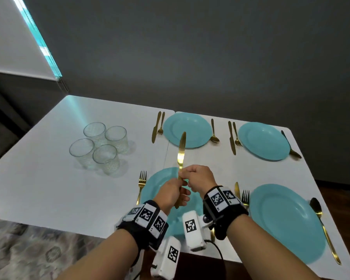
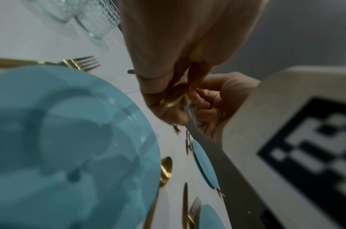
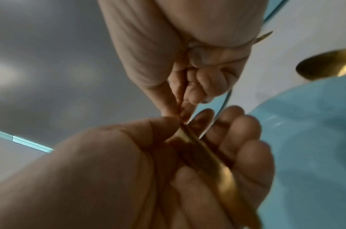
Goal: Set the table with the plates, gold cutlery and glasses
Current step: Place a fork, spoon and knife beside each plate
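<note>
Both hands hold one gold knife [image 1: 181, 152] upright above the near-left teal plate [image 1: 156, 186], blade pointing up and away. My left hand [image 1: 182, 194] grips its handle [image 3: 207, 156] low down. My right hand [image 1: 183, 174] pinches the knife just above, at the base of the blade. A gold fork [image 1: 141, 184] lies left of this plate and a gold spoon [image 2: 166, 168] lies at its right edge. Several clear glasses [image 1: 98, 146] stand grouped on the left half of the white table [image 1: 49, 178].
Three other teal plates have gold cutlery beside them: far left [image 1: 187, 129], far right [image 1: 263, 140] and near right [image 1: 287, 221]. A grey wall runs behind the table. A patterned rug [image 1: 28, 249] lies below the table's near-left edge.
</note>
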A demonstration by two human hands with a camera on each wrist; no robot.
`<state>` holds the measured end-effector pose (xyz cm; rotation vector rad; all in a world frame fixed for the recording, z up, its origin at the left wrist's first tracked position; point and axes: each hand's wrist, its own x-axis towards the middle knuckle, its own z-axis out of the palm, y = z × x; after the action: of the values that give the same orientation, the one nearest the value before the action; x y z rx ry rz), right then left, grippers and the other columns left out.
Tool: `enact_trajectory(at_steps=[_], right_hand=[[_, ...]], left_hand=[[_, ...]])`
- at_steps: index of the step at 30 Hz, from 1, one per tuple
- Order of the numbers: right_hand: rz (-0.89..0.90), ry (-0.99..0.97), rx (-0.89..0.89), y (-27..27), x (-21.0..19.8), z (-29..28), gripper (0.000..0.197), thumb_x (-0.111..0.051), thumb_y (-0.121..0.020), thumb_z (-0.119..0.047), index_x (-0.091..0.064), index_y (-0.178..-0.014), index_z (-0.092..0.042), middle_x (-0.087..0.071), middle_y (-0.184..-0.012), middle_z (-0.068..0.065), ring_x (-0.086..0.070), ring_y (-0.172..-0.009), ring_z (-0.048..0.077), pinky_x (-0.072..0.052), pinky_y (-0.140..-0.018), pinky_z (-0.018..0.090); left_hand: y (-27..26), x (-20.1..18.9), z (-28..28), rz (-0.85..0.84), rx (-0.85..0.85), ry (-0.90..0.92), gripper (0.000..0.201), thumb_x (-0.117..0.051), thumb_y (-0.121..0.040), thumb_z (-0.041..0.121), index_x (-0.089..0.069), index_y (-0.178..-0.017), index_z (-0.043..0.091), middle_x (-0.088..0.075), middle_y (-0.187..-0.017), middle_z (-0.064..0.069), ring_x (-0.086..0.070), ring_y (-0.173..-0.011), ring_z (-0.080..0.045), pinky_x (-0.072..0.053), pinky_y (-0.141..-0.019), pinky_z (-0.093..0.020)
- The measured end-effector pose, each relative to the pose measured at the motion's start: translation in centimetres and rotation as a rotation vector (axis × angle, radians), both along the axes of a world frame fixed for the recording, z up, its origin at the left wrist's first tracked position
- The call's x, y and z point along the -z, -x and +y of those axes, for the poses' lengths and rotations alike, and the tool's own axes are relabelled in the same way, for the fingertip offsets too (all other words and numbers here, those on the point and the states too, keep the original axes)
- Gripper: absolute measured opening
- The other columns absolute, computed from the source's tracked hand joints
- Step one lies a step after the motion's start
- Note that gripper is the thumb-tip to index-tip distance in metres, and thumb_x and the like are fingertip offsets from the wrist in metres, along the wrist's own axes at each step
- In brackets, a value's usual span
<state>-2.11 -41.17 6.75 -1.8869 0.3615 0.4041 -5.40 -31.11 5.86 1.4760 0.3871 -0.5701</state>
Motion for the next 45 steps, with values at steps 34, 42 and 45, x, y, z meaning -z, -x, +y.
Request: enact_trajectory(at_steps=[34,42,45], right_hand=[[0.34,0.738,-0.095,-1.8,11.0,20.1,0.032,-0.058,-0.089,-0.03,-0.065,-0.112,-0.009,-0.069,-0.11,0.004,-0.066,-0.101,0.02,-0.047,-0.073,0.024],[0.335,0.785,-0.1,-2.0,11.6,19.3,0.021,-0.06,-0.087,-0.026,-0.068,-0.099,-0.01,-0.07,-0.103,0.005,-0.067,-0.094,0.02,-0.043,-0.065,0.022],[0.326,0.784,-0.088,-1.9,11.6,18.8,0.023,-0.062,-0.087,-0.027,-0.068,-0.099,-0.008,-0.07,-0.105,0.006,-0.067,-0.097,0.021,-0.044,-0.067,0.023]], left_hand=[[-7.4,2.4,22.6,-0.212,0.148,-0.291,0.013,-0.043,-0.093,0.012,-0.055,-0.098,0.015,-0.061,-0.09,0.0,-0.054,-0.066,-0.01,-0.04,-0.057,-0.022],[-7.2,2.6,22.3,-0.169,0.154,-0.267,0.012,-0.045,-0.093,0.012,-0.055,-0.098,0.015,-0.06,-0.088,0.001,-0.053,-0.066,-0.011,-0.041,-0.054,-0.02],[-7.1,2.7,22.1,-0.171,0.152,-0.266,0.012,-0.046,-0.093,0.012,-0.056,-0.098,0.015,-0.06,-0.086,0.002,-0.054,-0.066,-0.01,-0.041,-0.055,-0.02]])
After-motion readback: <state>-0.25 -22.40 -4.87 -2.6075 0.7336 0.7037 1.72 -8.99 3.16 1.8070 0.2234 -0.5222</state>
